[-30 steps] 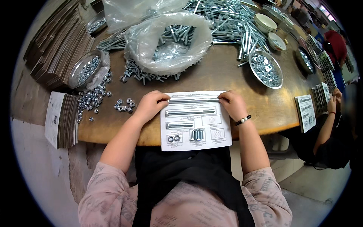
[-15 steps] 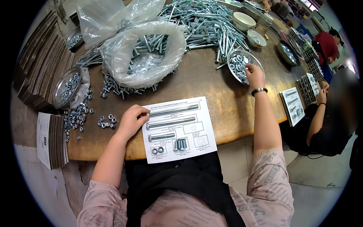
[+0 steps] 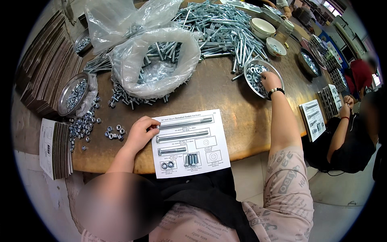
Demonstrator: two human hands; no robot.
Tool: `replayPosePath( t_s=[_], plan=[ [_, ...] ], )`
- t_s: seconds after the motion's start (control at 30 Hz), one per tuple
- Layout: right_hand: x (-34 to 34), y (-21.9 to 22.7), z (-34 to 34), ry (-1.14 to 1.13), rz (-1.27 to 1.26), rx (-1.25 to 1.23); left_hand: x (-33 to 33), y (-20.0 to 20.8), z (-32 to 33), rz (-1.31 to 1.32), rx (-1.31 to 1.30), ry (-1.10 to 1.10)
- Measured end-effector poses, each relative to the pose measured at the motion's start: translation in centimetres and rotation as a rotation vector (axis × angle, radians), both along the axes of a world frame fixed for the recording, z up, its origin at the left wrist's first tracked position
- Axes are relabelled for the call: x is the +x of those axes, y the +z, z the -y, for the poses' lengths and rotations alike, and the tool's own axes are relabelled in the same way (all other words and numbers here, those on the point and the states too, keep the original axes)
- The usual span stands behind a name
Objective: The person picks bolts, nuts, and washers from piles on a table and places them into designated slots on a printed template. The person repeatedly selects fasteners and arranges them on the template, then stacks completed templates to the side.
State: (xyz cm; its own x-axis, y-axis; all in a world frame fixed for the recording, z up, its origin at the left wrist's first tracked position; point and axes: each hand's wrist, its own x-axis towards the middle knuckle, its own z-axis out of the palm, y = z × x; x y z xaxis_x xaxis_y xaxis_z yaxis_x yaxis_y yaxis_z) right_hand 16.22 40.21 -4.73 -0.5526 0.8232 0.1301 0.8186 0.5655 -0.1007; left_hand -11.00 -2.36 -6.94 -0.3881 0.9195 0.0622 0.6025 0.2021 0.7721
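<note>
A white printed card (image 3: 217, 141) lies at the table's front edge, overhanging it. On it are three long bolts (image 3: 183, 137), several short bolts (image 3: 192, 160) and two nuts (image 3: 167, 165), beside two boxes with printed rings. My left hand (image 3: 140, 132) is closed at the card's upper left corner, thumb and fingers pinched on its edge near the top bolt's end. Out to the right, my right hand (image 3: 271, 82) reaches into a metal bowl of washers (image 3: 254, 74). Its fingers are curled together among the washers; what they grip is hidden.
A big pile of bolts (image 3: 221, 28) and an open plastic bag of bolts (image 3: 121, 76) fill the back. Loose nuts (image 3: 82, 125), a nut bowl (image 3: 74, 97) and stacked cards (image 3: 48, 80) stand left. At right, a co-worker's hands (image 3: 346, 107) are near another card (image 3: 313, 117).
My right hand's fingers have curled further into the washers. The left hand stays on the card's corner. The whole view has shifted slightly, and the co-worker's hands have moved together.
</note>
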Motion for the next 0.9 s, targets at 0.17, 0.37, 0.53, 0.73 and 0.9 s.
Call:
replayPosePath(
  t_s=[0.17, 0.37, 0.53, 0.73, 0.9],
  plan=[
    [0.1, -0.1, 1.2, -0.12, -0.526, -0.126, 0.0, 0.6, -0.1, 0.015, -0.024, -0.034],
    [-2.2, 2.9, 13.1, 0.058, -1.42, -1.234, -0.5, 0.8, 0.0, 0.265, 0.062, 0.12],
    [-3.9, 2.0, 23.4, 0.113, -1.466, -1.72, 4.6, 5.4, -1.0, 0.206, 0.269, -0.08],
    [-4.5, 2.0, 30.3, 0.257, -1.429, -2.042, 7.9, 7.0, -1.4, -0.003, 0.527, -0.302],
    [-4.4, 2.8, 32.0, 0.247, -1.385, -2.014, 7.8, 6.5, -0.6, 0.04, 0.535, -0.361]
  ],
)
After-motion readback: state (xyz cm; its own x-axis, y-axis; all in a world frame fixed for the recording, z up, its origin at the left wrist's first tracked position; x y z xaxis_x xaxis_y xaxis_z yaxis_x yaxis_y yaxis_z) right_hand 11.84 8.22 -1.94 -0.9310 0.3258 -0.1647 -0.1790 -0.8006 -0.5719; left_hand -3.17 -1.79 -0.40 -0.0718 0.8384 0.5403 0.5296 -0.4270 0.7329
